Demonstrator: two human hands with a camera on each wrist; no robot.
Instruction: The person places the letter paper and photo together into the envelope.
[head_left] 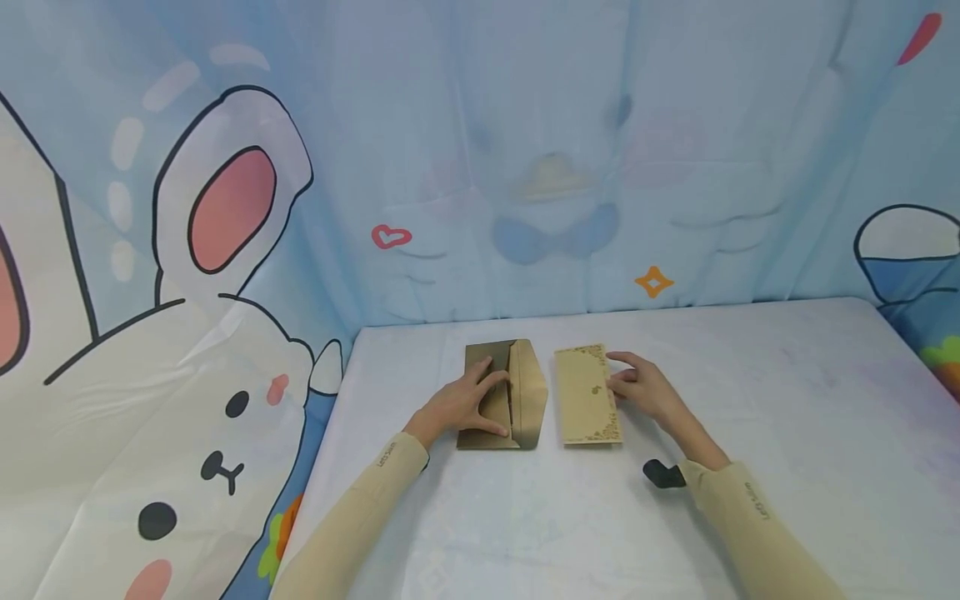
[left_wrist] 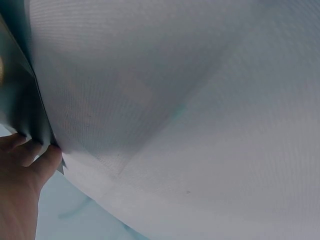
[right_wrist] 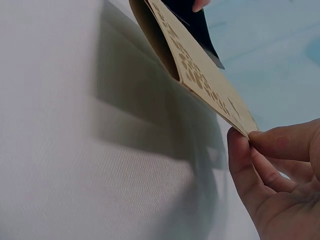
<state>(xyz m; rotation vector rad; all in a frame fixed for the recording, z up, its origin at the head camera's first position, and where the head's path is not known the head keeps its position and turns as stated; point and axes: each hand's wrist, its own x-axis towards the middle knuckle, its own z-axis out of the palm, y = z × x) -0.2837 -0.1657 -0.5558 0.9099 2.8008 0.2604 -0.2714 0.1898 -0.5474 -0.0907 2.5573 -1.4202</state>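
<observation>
A brown-gold envelope (head_left: 487,411) lies on the table with its pointed flap (head_left: 531,392) folded out to the right. My left hand (head_left: 467,404) rests on it with fingers spread, thumb and fingertips near the pocket's opening. In the left wrist view the fingertips of my left hand (left_wrist: 27,170) touch the envelope's dark edge (left_wrist: 30,95). To the right is a tan folded card (head_left: 581,396) with brown floral patterns at its corners. My right hand (head_left: 641,386) pinches its right edge. The right wrist view shows the card (right_wrist: 202,80) tilted above the table, between thumb and finger.
A white cloth covers the table (head_left: 750,375). Behind it hangs a blue curtain (head_left: 450,125) with cartoon prints, including a large white rabbit (head_left: 202,375) on the left. A black strap end (head_left: 663,474) sticks out at the right sleeve's cuff.
</observation>
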